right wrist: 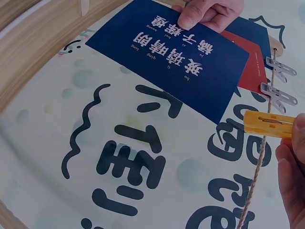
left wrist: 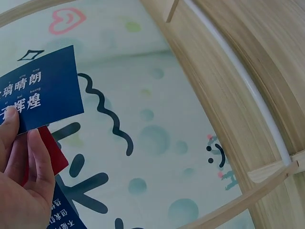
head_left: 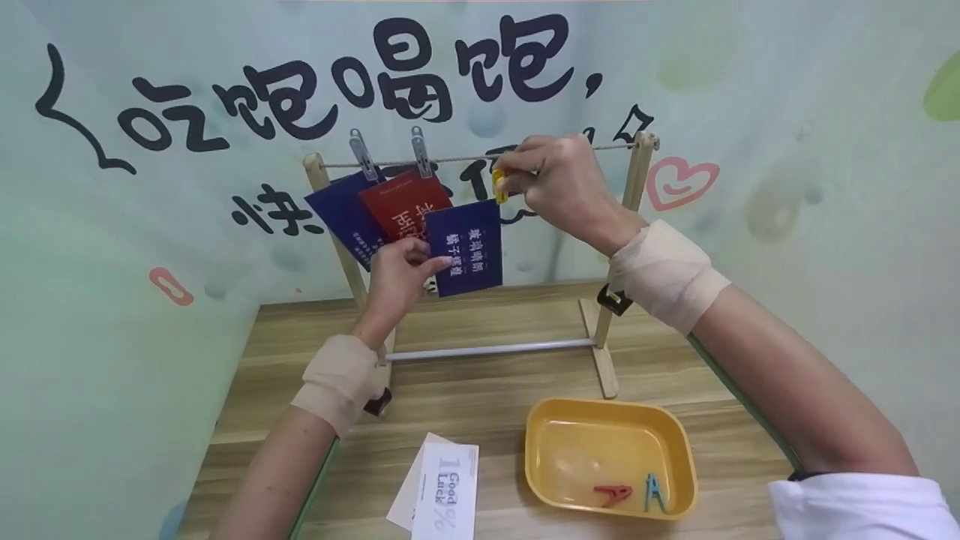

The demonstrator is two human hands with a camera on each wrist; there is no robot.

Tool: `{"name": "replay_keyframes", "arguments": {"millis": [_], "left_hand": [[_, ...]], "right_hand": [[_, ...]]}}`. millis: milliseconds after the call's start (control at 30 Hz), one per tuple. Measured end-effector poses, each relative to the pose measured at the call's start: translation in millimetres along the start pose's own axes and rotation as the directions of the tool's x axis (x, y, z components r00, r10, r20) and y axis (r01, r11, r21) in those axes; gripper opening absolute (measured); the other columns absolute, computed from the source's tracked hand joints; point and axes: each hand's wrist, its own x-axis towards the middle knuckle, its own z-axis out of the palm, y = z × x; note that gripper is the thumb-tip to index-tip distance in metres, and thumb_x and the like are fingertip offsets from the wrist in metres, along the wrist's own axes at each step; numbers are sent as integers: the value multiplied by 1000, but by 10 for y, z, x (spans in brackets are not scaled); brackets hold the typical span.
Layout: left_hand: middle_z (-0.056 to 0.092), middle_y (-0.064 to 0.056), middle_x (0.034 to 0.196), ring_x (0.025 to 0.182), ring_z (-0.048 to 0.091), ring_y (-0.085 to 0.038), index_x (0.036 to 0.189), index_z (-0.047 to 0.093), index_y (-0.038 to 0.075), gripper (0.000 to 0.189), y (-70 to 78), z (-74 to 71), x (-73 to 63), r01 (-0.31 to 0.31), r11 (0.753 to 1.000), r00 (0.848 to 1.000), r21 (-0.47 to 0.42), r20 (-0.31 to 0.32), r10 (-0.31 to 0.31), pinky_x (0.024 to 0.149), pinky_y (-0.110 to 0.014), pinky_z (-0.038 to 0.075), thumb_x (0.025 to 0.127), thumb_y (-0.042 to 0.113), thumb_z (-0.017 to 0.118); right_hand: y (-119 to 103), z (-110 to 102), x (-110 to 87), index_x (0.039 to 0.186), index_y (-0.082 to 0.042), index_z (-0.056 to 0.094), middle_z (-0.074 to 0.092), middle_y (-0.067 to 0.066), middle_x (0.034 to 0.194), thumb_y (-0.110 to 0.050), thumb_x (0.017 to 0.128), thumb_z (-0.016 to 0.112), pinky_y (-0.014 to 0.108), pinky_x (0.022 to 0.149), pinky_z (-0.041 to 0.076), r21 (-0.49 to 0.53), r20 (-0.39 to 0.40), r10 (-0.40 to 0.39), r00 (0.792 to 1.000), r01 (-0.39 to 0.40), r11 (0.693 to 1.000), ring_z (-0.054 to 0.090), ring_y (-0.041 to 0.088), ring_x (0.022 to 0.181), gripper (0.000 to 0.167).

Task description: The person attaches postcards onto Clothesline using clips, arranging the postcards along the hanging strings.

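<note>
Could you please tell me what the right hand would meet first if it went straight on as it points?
Probably the rope: in the right wrist view, the yellow clip in the right hand points across it, though depth is unclear.

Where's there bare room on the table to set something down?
Bare tabletop lies between white crossbar and yellow tray, also behind the crossbar. Crowded: the rope at left, with blue card and red card clipped on.

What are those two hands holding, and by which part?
The left hand pinches the front blue card by its left edge in the head view; the right hand holds a yellow clothespin by the end away from that card.
</note>
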Motion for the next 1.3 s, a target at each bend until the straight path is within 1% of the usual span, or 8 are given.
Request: {"name": "replay_keyframes", "arguments": {"millis": [167, 267, 367, 500, 600, 933, 1167, 1300], "left_hand": [[76, -17, 103, 95, 70, -24, 101, 70, 1, 31, 28, -18, 55, -10, 999, 1000, -51, -4, 10, 79, -29, 52, 84, 23, 81], [76, -16, 103, 91, 70, -18, 103, 70, 1, 32, 46, -35, 80, -14, 997, 1000, -76, -17, 13, 77, -26, 53, 85, 24, 81], [76, -16, 99, 72, 68, -11, 101, 69, 1, 30, 69, -51, 98, -14, 993, 1000, -117, -27, 11, 66, -22, 53, 84, 22, 81], [77, -15, 91, 45, 57, -6, 97, 68, 1, 27, 112, -72, 103, -13, 985, 999, -172, -35, 7, 48, -19, 48, 84, 21, 82], [77, -15, 89, 38, 53, -5, 97, 70, 1, 26, 144, -83, 105, -5, 982, 999, -190, -37, -2, 42, -18, 44, 84, 21, 81], [77, -16, 91, 34, 48, -4, 97, 71, 2, 26, 220, -100, 130, 12, 979, 996, -206, -83, -30, 39, -19, 42, 85, 23, 80], [74, -6, 80, 35, 48, -5, 96, 71, 3, 24, 195, -98, 132, 36, 977, 996, -211, -73, -52, 41, -19, 45, 85, 23, 80], [75, -8, 83, 36, 48, -6, 95, 71, 3, 24, 194, -99, 143, 49, 974, 995, -220, -73, -67, 40, -19, 44, 85, 22, 81]], "right_hand": [[-27, -7, 97, 96, -4, 80, 77, 13, 91, -7, 89, 74, 29, 74, 62, -1, -13, 15, 1000, -15, 1000, 76, 21, 83, 10], [-59, -5, 156, 98, -5, 80, 77, 12, 92, -8, 90, 73, 28, 75, 62, -22, -1, 33, 999, -33, 999, 76, 21, 83, 10], [-85, -16, 211, 99, -6, 80, 77, 13, 94, -9, 90, 73, 26, 76, 61, -38, 3, 43, 999, -43, 998, 76, 22, 84, 11], [-92, -44, 271, 101, -5, 79, 77, 13, 96, -9, 91, 72, 25, 75, 61, -42, 0, 57, 998, -57, 997, 75, 22, 86, 13], [-77, -61, 304, 102, -5, 79, 77, 13, 97, -9, 91, 72, 24, 74, 60, -45, 0, 78, 997, -78, 996, 75, 21, 86, 14], [-56, -89, 389, 99, -7, 80, 77, 13, 93, -10, 91, 72, 23, 75, 60, -39, -50, 97, 994, -99, 994, 75, 20, 84, 11], [-99, -46, 428, 102, -6, 79, 77, 12, 98, -9, 92, 70, 23, 79, 59, -79, -29, 99, 995, -101, 992, 74, 20, 89, 14], [-104, -17, 456, 106, -7, 78, 77, 11, 101, -8, 93, 69, 21, 79, 59, -67, -9, 138, 990, -138, 988, 73, 19, 92, 16]]}}
